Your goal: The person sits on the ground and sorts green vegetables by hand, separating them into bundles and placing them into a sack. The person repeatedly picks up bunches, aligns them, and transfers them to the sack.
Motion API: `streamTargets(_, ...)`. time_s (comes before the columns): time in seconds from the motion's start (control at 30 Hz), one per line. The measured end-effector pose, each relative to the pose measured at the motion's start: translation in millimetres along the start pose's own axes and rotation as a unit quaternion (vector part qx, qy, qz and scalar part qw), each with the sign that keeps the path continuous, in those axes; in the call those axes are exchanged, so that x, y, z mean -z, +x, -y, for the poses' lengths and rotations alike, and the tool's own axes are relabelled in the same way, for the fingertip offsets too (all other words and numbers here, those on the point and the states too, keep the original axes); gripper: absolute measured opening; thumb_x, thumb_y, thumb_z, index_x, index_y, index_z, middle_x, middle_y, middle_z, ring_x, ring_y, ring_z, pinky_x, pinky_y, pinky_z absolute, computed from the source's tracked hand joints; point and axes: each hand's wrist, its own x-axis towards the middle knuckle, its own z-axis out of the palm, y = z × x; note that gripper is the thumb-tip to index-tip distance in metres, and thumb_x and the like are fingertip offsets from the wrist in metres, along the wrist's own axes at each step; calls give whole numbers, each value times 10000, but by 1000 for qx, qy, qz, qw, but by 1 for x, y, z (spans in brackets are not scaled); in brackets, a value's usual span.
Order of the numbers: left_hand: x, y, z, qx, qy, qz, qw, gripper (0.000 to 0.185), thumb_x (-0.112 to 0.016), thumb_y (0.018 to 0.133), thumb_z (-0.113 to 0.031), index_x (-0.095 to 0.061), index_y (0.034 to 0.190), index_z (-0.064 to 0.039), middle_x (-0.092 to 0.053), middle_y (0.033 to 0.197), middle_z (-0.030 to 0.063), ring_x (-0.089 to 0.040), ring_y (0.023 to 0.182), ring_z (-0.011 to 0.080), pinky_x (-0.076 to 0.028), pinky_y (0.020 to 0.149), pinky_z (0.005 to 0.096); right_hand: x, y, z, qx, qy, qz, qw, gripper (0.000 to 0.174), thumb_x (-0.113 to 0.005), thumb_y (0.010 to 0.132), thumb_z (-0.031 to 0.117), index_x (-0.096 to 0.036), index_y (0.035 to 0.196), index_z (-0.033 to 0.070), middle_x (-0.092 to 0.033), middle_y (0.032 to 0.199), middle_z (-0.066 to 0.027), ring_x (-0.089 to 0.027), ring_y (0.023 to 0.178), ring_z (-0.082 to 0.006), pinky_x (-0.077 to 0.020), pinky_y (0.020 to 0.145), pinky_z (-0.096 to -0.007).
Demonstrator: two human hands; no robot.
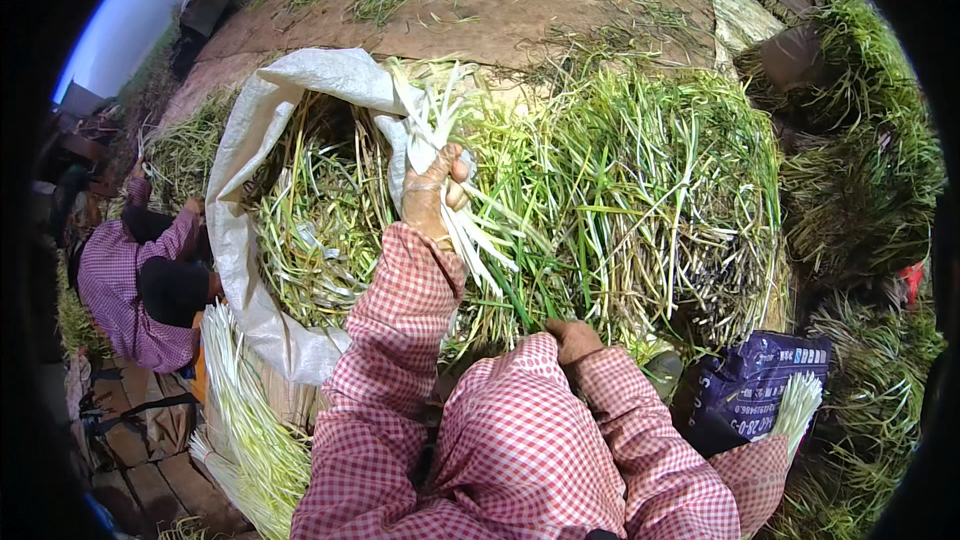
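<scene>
My left hand [435, 191] is closed around a small bunch of pale stalks [474, 236], which stick out above and below the fist. It is raised over the right rim of an open white woven sack [247, 142] holding yellow-green leaves and plant scraps [330, 202]. My right hand [576, 340] is low, beside my checked garment and at the near edge of a big heap of long green and pale leafy stalks [600, 187]. Its fingers are partly hidden, so I cannot tell what they hold.
Sorted pale stalks [251, 420] lie in bundles at lower left. A printed purple bag [757, 382] stands at lower right, with a pale bundle [799, 401] beside it. A person in a checked shirt [124, 292] crouches at far left. More plant heaps [855, 202] line the right side.
</scene>
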Motion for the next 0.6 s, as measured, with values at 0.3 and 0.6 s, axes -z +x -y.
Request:
streamTargets(0.3, -1, -37, 45, 84, -23, 35, 996, 259, -685, 791, -241, -573, 930, -53, -564, 662, 29, -415, 375, 88, -288, 337, 227, 54, 2, 47, 216, 373, -161, 888, 307, -612, 829, 90, -555, 1123, 27, -588, 1056, -81, -543, 920, -157, -442, 813, -281)
streamTargets(0.6, -17, -55, 60, 115, 33, 60, 991, 247, -663, 806, -170, -554, 995, -53, -600, 724, 58, -440, 391, 73, -315, 343, 192, 53, -3, 46, 189, 500, -53, 843, 149, -531, 884, 126, -554, 928, -15, -565, 707, -19, -525, 612, -92, -424, 566, -219)
